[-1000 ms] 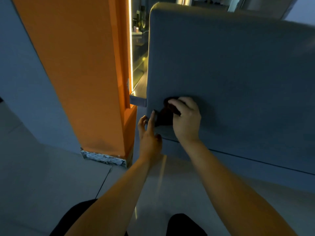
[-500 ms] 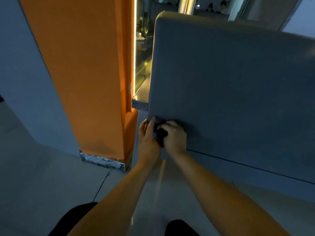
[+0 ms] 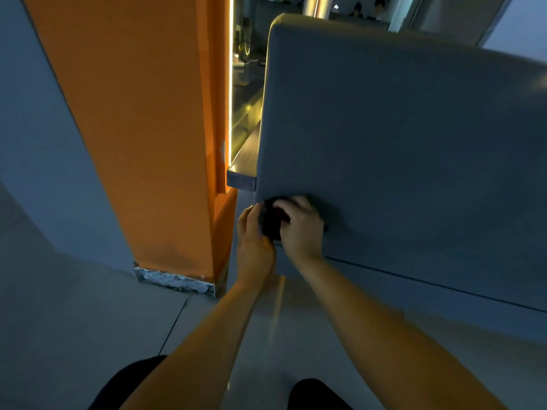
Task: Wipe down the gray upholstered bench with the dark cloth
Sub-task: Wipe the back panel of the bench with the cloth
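Note:
The gray upholstered bench (image 3: 399, 149) shows its tall padded back panel, filling the right of the view. At the panel's lower left corner my right hand (image 3: 302, 229) grips the bunched dark cloth (image 3: 270, 221) and presses it against the fabric. My left hand (image 3: 251, 244) lies beside it at the panel's left edge, its fingers extended and touching the cloth's left side. Most of the cloth is hidden between the two hands.
An orange pillar (image 3: 142, 128) with a lit vertical strip stands just left of the bench, leaving a narrow gap. A small ledge (image 3: 241, 179) juts into that gap. Pale tiled floor (image 3: 74, 321) lies below. People sit far behind the bench.
My right hand slid the cloth down and left to the panel's lower corner, then came back up slightly. My left hand stayed at the panel's edge and now touches the cloth.

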Available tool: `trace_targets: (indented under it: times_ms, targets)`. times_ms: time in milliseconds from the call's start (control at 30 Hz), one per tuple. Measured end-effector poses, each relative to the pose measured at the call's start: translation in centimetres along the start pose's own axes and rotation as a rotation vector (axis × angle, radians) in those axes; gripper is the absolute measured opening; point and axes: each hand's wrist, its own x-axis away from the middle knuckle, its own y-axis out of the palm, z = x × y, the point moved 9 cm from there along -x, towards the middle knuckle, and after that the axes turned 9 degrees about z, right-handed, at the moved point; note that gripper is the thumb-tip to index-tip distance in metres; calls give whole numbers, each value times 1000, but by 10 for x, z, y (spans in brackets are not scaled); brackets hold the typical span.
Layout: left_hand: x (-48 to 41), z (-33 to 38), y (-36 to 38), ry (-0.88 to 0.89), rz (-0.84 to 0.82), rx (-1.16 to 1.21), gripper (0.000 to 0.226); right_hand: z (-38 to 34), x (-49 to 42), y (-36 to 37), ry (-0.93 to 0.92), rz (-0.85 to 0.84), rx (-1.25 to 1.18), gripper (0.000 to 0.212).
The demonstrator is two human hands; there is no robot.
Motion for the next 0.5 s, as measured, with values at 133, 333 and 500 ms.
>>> trace_targets:
  times_ms: [133, 333, 500]
  targets:
    - [-1, -8, -2, -53, -21, 50, 69, 10, 24, 20, 104, -161, -20, 28]
    - [4, -9, 0, -53, -98, -23, 73, 12, 12, -11, 94, -196, 36, 37]
    - [7, -10, 6, -59, -102, 32, 82, -6, -27, -66, 20, 186, -7, 37]
